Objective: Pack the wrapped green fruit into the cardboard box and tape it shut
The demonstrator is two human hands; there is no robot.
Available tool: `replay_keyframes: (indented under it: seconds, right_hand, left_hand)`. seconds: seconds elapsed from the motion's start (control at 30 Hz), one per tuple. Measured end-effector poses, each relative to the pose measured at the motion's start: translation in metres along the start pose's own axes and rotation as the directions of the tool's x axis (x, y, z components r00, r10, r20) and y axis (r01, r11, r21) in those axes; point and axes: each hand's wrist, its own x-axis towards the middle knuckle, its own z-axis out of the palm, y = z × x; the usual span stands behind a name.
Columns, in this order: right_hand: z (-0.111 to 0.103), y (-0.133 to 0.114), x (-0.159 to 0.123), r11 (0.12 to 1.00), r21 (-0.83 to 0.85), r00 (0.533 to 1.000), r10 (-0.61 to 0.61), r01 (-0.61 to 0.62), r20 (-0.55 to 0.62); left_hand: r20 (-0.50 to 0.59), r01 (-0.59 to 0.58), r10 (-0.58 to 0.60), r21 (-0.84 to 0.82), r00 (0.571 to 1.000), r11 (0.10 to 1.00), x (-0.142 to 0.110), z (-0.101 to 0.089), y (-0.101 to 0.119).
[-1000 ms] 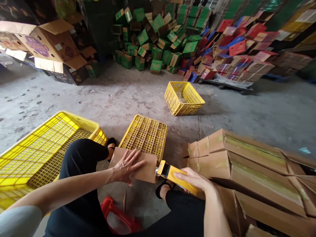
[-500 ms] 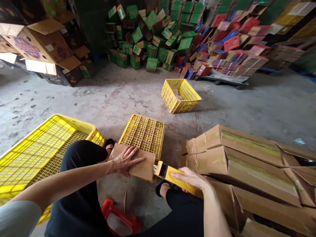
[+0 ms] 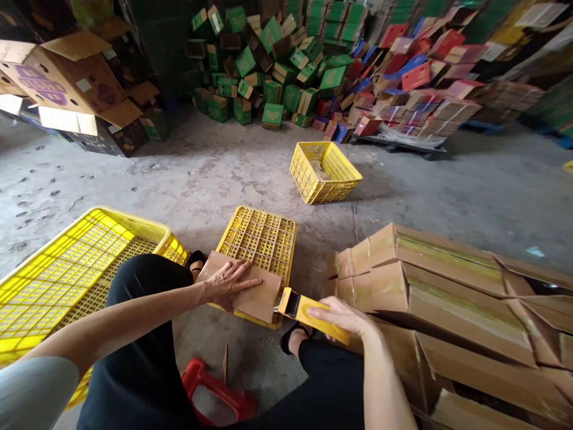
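My left hand [image 3: 230, 282] lies flat with spread fingers on a brown cardboard piece [image 3: 264, 294]. That cardboard rests on the near end of an upturned yellow plastic crate [image 3: 258, 239] between my feet. My right hand [image 3: 340, 316] is wrapped round a yellow hand tool that looks like a stapler [image 3: 308, 310]. The metal tip of the tool meets the right edge of the cardboard. Whether the tip grips the edge or only touches it, I cannot tell.
Stacked folded cardboard cartons [image 3: 465, 304] stand close on my right. A large yellow crate [image 3: 168, 236] is by my left knee. Ahead sits a smaller yellow crate [image 3: 326, 188]. A red plastic stool [image 3: 215, 394] is beneath me. Green boxes [image 3: 273, 113] are heaped at the back.
The cardboard has turned slightly, its right end a little nearer to me. My right hand and the yellow tool have shifted slightly left. The left hand stays on the cardboard.
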Motion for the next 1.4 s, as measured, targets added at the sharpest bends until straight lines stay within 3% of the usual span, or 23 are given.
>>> replay_keyframes:
  seconds: [0.23,0.37,0.5,0.9,1.13,1.27,1.4]
  right_hand:
    - [-0.012,-0.003,0.017,0.998,-0.053,0.999,-0.047,0.046,-0.019]
    - [-0.016,0.001,0.024,0.999,-0.018,0.999,-0.040,0.040,-0.005]
    - [-0.016,0.009,0.031,0.996,0.065,0.997,-0.067,0.064,0.036]
    - [-0.018,0.023,0.026,0.995,0.086,0.993,-0.053,0.044,0.101]
    - [-0.022,0.026,0.022,0.998,0.061,0.996,-0.027,0.021,0.090]
    - [-0.017,0.029,0.027,0.998,0.053,0.997,-0.028,0.025,0.071]
    - [-0.013,0.030,0.029,0.997,0.076,0.996,-0.019,0.013,0.086]
  left_hand:
    - [-0.093,0.034,-0.033,0.017,0.995,0.999,-0.002,0.003,-0.005]
    - [-0.147,-0.113,0.115,0.023,0.982,0.993,0.006,0.015,0.018]
    - [-0.190,-0.322,0.311,-0.030,0.931,0.946,0.016,0.024,0.037]
    - [-0.163,-0.411,0.394,-0.083,0.904,0.908,0.026,0.029,0.026]
    - [-0.140,-0.389,0.375,-0.088,0.916,0.917,0.028,0.027,0.030]
    - [-0.139,-0.184,0.177,-0.044,0.974,0.982,0.037,0.019,0.038]
    - [-0.148,-0.068,0.071,0.024,0.986,0.997,0.052,0.009,0.047]
